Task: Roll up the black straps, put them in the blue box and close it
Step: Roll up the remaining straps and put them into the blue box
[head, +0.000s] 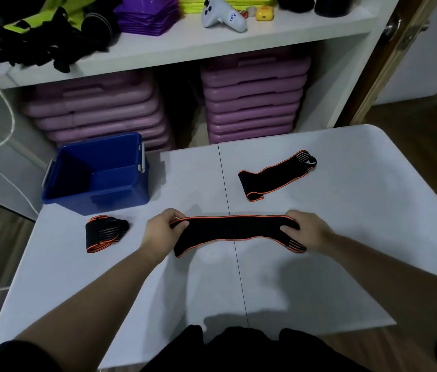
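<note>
Your left hand (162, 229) and right hand (304, 229) each pinch an end of the black strap (234, 230) stretched between them above the tabletop (346, 264). Roll tightly from one end, edges aligned.

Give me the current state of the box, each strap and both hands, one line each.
Blue box: open, empty, no lid in view.
Strap by the box: rolled up, lying on the table.
Held strap: stretched flat between both hands, not rolled.
Far strap: loose, unrolled, lying on the table.
Left hand: gripping the held strap's left end.
Right hand: gripping its right end.
</note>
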